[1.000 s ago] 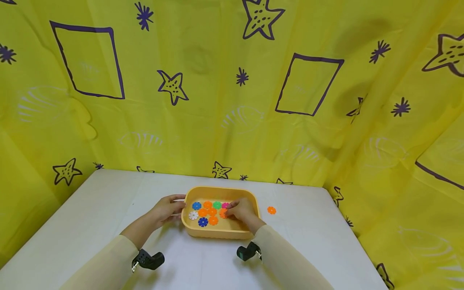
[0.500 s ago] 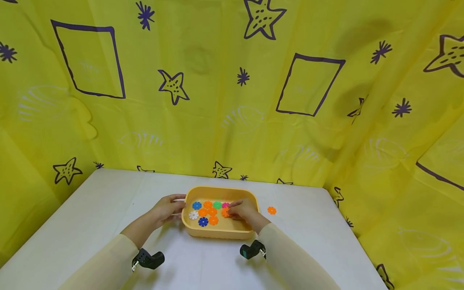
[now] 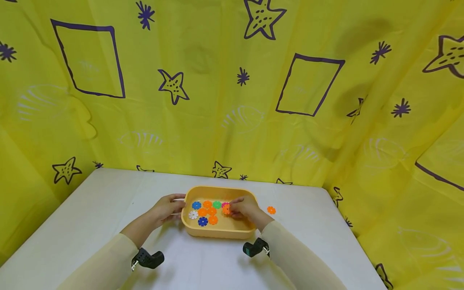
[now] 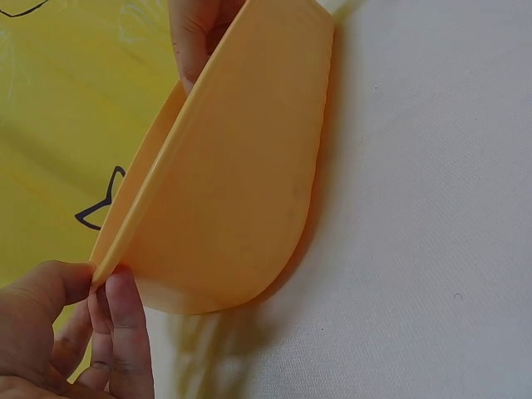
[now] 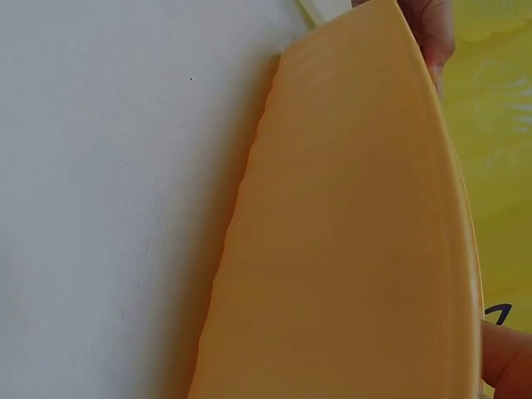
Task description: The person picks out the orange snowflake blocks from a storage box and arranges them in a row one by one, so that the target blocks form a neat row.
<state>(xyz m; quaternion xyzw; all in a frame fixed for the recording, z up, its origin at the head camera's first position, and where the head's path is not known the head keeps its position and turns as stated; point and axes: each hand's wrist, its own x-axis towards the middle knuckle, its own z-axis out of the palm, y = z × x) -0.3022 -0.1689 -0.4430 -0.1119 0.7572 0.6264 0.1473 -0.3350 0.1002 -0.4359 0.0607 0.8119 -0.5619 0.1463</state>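
A shallow orange-yellow plastic tray [image 3: 219,233] stands on the white table. My left hand [image 3: 166,208] grips its left rim, with the thumb on one side and fingers on the other in the left wrist view. Inside the tray, my right hand [image 3: 246,207] pinches an orange snowflake disc [image 3: 226,210], tilted up at the fingertips. Just behind it a pink disc [image 3: 224,204] is partly covered. Several more notched discs lie on the tray floor, among them a green disc [image 3: 216,204], a white disc [image 3: 193,215] and a dark blue disc [image 3: 203,221].
One orange disc [image 3: 271,210] lies on the table [image 3: 308,237] just right of the tray. A yellow curtain [image 3: 210,133] with starfish drawings hangs behind and beside the table. Both wrists wear small black cameras.
My right hand has drawn slightly back to the right, and the orange disc in its fingers has tipped up from the tray floor. My left hand has stayed on the rim.
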